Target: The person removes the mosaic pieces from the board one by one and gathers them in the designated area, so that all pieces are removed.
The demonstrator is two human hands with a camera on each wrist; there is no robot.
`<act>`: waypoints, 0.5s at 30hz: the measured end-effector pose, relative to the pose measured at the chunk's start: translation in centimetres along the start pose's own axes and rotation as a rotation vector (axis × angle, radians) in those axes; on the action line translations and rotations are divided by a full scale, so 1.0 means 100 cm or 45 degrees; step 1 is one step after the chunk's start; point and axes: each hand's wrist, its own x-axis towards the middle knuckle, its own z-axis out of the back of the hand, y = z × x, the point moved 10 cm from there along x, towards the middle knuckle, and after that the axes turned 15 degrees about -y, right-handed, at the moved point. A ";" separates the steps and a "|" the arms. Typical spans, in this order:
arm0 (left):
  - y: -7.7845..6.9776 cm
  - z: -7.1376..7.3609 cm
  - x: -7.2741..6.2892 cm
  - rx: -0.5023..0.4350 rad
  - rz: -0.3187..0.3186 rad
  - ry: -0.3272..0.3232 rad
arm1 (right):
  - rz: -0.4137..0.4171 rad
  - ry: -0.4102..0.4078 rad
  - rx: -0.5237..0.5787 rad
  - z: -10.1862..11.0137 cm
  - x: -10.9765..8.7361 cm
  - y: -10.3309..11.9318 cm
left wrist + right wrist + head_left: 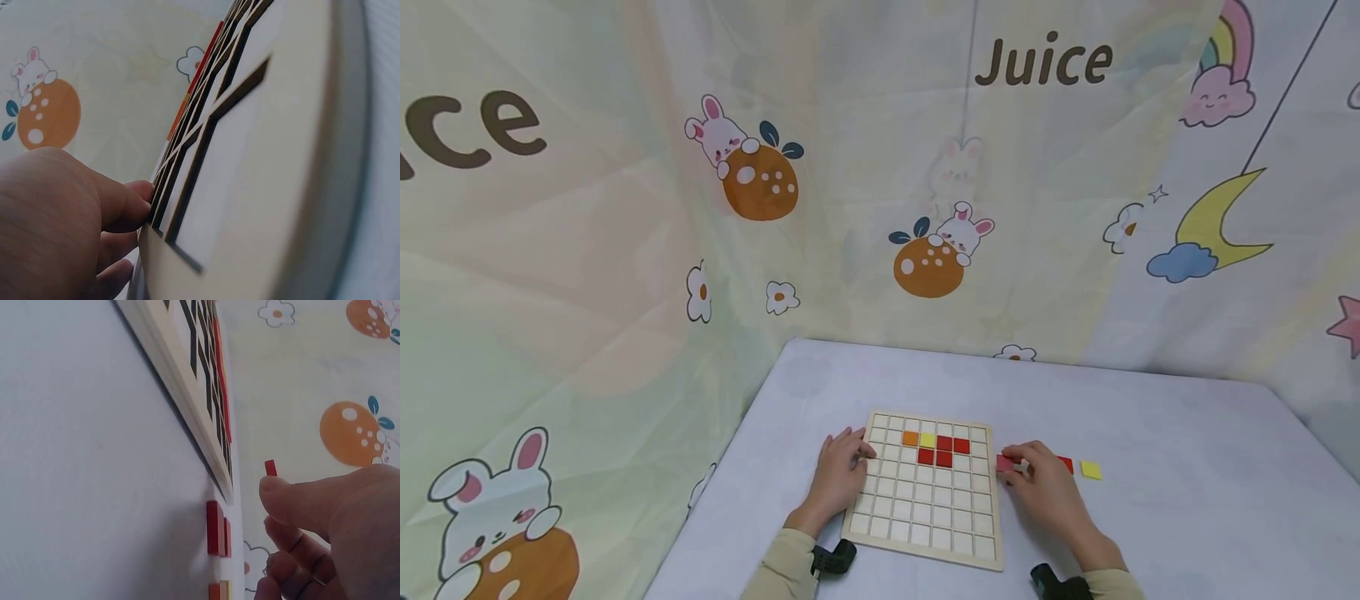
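Note:
A square wooden grid board (923, 560) with white cells lies on the table. Several red tiles (943, 458), one orange tile (911, 438) and one yellow tile (928, 440) sit in its upper cells. My left hand (841, 471) rests on the board's left edge, thumb and fingertips at the frame (156, 262). Just off the right edge, my right hand (1043, 487) pinches a small red tile (1004, 463) between thumb and fingers. In the right wrist view this red tile (270, 468) is raised, its lower part hidden by the thumb.
Loose tiles lie right of the board: a red tile (1066, 465) partly behind my right hand and a yellow tile (1091, 471). The right wrist view also shows an orange tile (214, 591) there. A printed curtain (850, 167) hangs behind the white table (1210, 500).

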 end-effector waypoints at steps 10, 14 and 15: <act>0.000 0.002 0.000 -0.007 -0.001 -0.017 | -0.019 -0.009 -0.001 0.013 0.003 -0.019; 0.001 0.001 -0.001 -0.019 0.009 -0.014 | -0.043 -0.001 -0.018 0.019 0.003 -0.028; 0.001 0.002 -0.001 -0.023 0.005 -0.015 | -0.050 0.003 -0.026 0.020 0.002 -0.031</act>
